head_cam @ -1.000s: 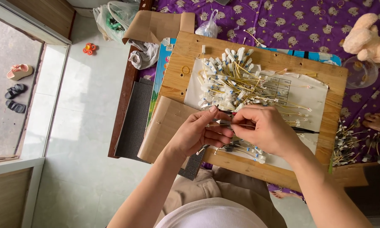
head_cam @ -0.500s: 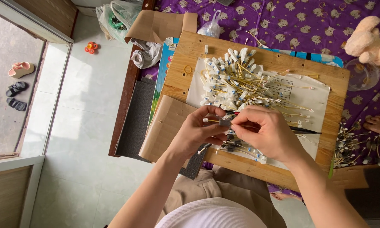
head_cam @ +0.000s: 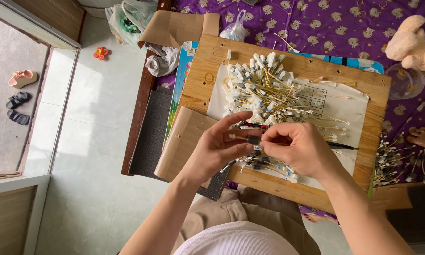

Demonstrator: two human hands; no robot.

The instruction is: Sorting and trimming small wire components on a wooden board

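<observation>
My left hand [head_cam: 219, 146] and my right hand [head_cam: 297, 148] meet above the front of a wooden board [head_cam: 203, 89]. Between their fingertips they pinch a small dark connector [head_cam: 254, 140] with a thin white wire end poking out to the left. Behind the hands, a pile of yellow wires with white plugs [head_cam: 264, 89] lies on a white paper sheet [head_cam: 349, 106]. Under the hands sits a smaller heap of wires with dark plugs [head_cam: 269, 165], partly hidden.
A cardboard piece [head_cam: 182, 141] leans at the board's left front. More wired parts [head_cam: 401, 163] lie at the right, near another person's foot [head_cam: 424, 137]. A plush toy [head_cam: 413, 42] and clear bowl [head_cam: 403, 80] sit on the purple cloth. Tiled floor and sandals [head_cam: 16, 108] are left.
Both hands have lifted slightly and drawn closer to me with the connector still pinched between them. The wire piles have not moved.
</observation>
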